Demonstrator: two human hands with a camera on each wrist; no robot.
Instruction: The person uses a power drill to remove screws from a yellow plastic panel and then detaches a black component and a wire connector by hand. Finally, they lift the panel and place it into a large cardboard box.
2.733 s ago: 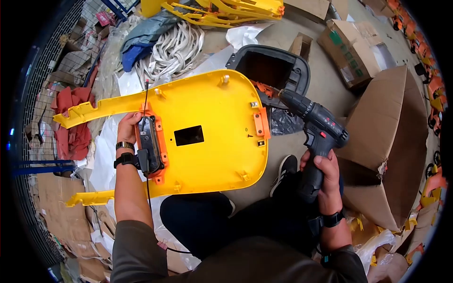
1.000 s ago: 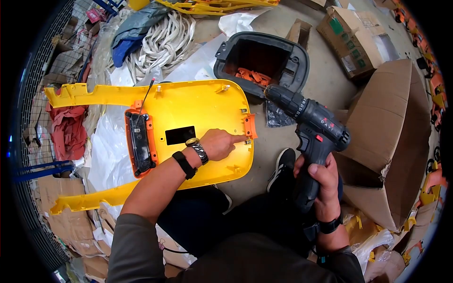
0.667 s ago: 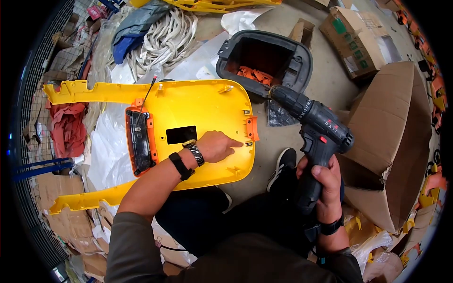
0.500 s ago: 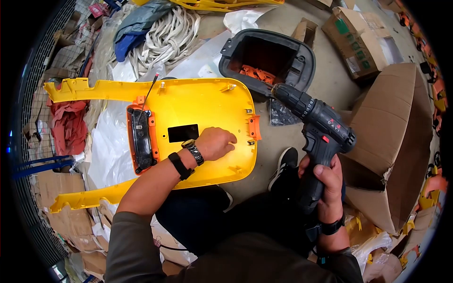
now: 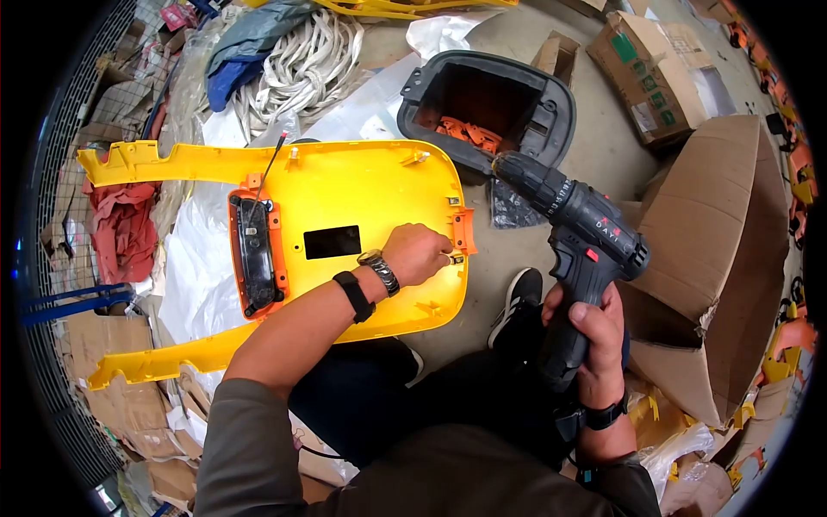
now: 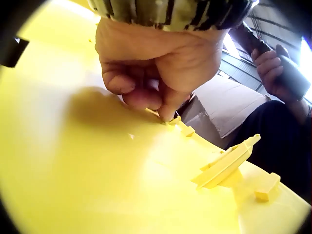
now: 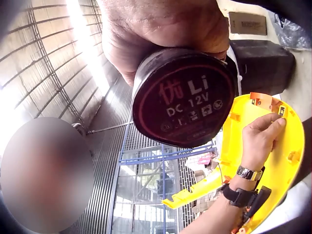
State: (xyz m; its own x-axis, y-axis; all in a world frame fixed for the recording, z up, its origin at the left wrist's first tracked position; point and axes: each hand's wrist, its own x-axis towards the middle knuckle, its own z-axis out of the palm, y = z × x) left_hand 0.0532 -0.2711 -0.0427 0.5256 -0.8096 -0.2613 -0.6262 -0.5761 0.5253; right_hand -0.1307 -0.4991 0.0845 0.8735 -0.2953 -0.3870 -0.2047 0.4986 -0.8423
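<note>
A yellow plastic panel (image 5: 362,194) lies across my lap and the floor. My left hand (image 5: 444,254) has curled fingers, its tips pinched at a small metal clip (image 5: 455,258) on the panel's right edge, just below an orange bracket (image 5: 465,231). The left wrist view shows the left hand (image 6: 156,105) with thumb and fingertips pressed to the yellow panel (image 6: 97,175). My right hand (image 5: 590,323) grips the handle of a black cordless drill (image 5: 594,237), held off to the right with its chuck towards the panel. In the right wrist view the drill's battery base (image 7: 185,97) fills the middle.
A black module in an orange frame (image 5: 254,254) sits on the panel's left. A black tub (image 5: 551,112) with orange parts (image 5: 465,133) lies behind. Cardboard boxes (image 5: 724,258) crowd the right. White rope (image 5: 301,77) and red cloth (image 5: 121,233) lie on the left.
My left hand left the black module, crossed to the panel's right edge, pointed at the clip, then curled its fingers onto it. The panel has turned and settled lower. The drill barely moved.
</note>
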